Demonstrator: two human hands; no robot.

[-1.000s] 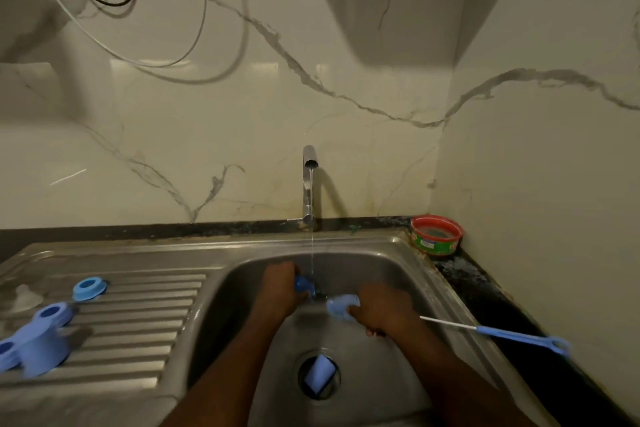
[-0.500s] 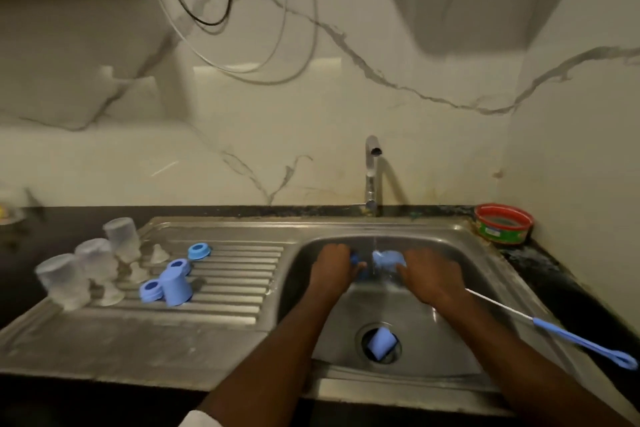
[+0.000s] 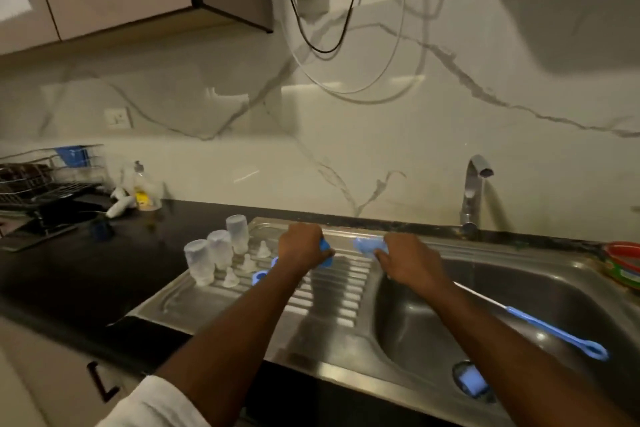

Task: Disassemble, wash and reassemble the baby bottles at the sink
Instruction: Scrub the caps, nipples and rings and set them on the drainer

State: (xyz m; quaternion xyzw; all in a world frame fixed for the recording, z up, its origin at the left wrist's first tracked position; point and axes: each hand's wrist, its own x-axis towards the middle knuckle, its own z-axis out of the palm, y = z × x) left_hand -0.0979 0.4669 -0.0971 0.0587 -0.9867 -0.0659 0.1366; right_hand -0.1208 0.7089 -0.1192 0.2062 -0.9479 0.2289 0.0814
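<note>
The left hand (image 3: 302,246) has its grip curled round a small blue bottle part (image 3: 325,246), probably a collar ring, though most of it is hidden in the fist. The right hand (image 3: 410,262) grips the brush (image 3: 370,245) near its pale blue head, with the thin wire shaft and blue handle (image 3: 557,329) trailing back toward the lower right of the frame.

A second ago both hands worked under the running tap, low in the basin. They have since lifted out and swung left, and now hang over the ribbed drainboard (image 3: 332,288) in the middle of the frame. The tap (image 3: 476,191) at right stands well apart from them.

My reading is that this piece is rinsed and about to be set down to drain. Left of the hands, three upturned clear bottles (image 3: 216,251) stand on the drainboard with clear teats (image 3: 247,262) just beside them, and another blue ring (image 3: 259,277) peeks out by the left wrist. One blue cap (image 3: 471,381) lies in the drain of the sink (image 3: 519,288) at lower right, seemingly not yet washed. On the dark worktop (image 3: 104,270) at far left stand a soap bottle (image 3: 142,189) and a wire rack (image 3: 38,180).

Washing looks nearly finished; reassembly has not begun.
</note>
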